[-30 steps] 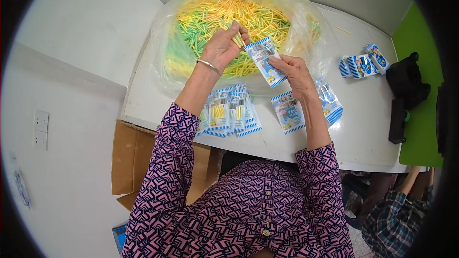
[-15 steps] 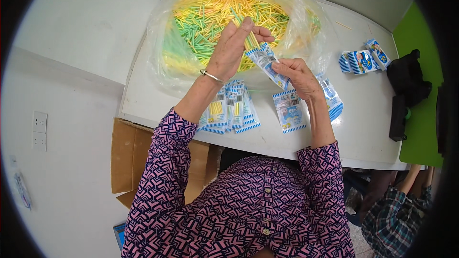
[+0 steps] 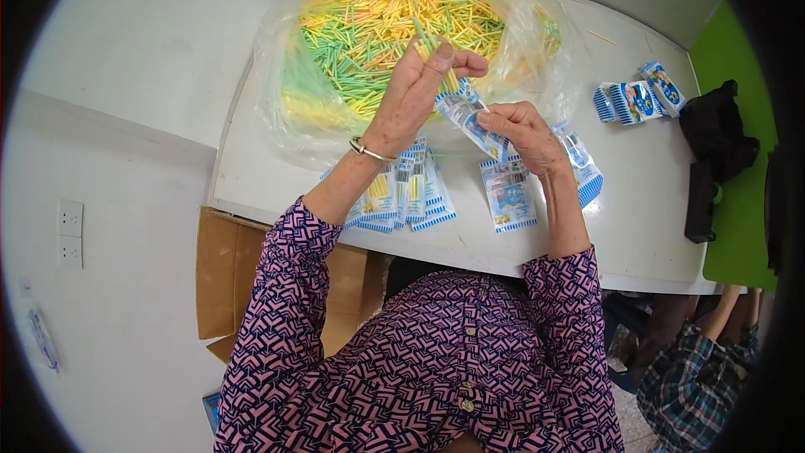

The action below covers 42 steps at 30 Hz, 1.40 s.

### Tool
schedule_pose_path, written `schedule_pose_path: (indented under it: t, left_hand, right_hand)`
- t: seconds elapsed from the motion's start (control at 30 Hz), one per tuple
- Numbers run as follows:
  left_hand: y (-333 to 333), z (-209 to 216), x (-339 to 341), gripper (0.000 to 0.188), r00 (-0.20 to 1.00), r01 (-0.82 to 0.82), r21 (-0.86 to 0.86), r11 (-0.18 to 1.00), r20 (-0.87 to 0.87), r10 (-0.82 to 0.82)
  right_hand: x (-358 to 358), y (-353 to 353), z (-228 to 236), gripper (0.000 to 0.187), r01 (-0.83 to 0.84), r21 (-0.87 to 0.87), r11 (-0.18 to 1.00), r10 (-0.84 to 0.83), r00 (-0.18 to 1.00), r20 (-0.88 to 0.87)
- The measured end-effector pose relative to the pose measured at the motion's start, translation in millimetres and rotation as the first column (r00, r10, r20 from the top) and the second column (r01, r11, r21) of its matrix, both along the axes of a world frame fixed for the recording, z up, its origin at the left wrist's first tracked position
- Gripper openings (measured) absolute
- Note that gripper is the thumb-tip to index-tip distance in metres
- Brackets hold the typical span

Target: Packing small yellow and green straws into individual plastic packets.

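My left hand [image 3: 411, 91] is closed around a small bundle of thin yellow and green sticks [image 3: 425, 40]. The bundle's lower ends sit at the mouth of a blue-and-white packet [image 3: 466, 117]; how deep they go in is hard to see. My right hand [image 3: 530, 141] pinches that packet between thumb and fingers and keeps it tilted. Behind both hands a large clear plastic bag [image 3: 277, 105] lies wide open, heaped with loose yellow, green and orange sticks [image 3: 352, 50].
Filled packets [image 3: 402, 193] lie overlapping at the table's front edge. Flat packets [image 3: 508, 195] rest beside my right wrist, and more packets [image 3: 631, 104] stand at right near a black object [image 3: 721, 130]. Below left is an open cardboard box [image 3: 228, 260]. A person in a plaid sleeve [image 3: 696, 377] sits at lower right.
My left hand has shifted slightly right and down, bringing the sticks closer to the packet, with less of their length showing between hand and packet. The right hand stays nearly still.
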<state>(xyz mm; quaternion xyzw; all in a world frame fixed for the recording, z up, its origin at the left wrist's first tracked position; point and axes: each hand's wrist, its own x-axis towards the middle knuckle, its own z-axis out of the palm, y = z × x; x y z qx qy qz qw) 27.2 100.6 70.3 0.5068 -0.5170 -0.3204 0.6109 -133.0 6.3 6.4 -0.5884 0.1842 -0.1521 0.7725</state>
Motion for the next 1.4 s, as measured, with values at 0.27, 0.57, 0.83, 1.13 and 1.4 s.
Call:
schedule_pose_path:
  t: [0.27, 0.57, 0.83, 1.13, 1.4]
  left_hand:
    - [6.3, -8.1, 2.1, 0.048, 0.993, 0.101, 0.159, 0.982, 0.043, -0.109]
    - [4.2, -5.7, 15.8, 0.032, 0.991, 0.114, 0.142, 0.983, 0.058, -0.123]
    - [0.4, -4.1, 29.9, 0.030, 0.902, 0.006, 0.193, 0.981, 0.422, -0.089]
    - [-7.7, 4.0, 21.3, 0.027, 0.897, 0.089, 0.154, 0.984, 0.418, -0.146]
    - [-10.3, 1.6, 21.0, 0.032, 0.880, 0.098, 0.073, 0.993, 0.460, -0.121]
  right_hand:
    - [1.3, 3.6, 1.9, 0.022, 0.014, -0.019, 1.000, -0.013, 0.999, 0.029]
    - [11.0, 8.5, -2.4, 0.024, 0.142, -0.120, 0.983, -0.131, 0.987, 0.095]
    - [19.6, 11.1, -0.9, 0.025, 0.147, -0.046, 0.988, -0.137, 0.975, 0.177]
    - [15.4, 7.5, -1.3, 0.024, 0.035, -0.144, 0.989, -0.040, 0.999, -0.034]
    - [14.4, 14.7, 6.8, 0.024, 0.039, -0.043, 0.998, -0.038, 0.999, 0.023]
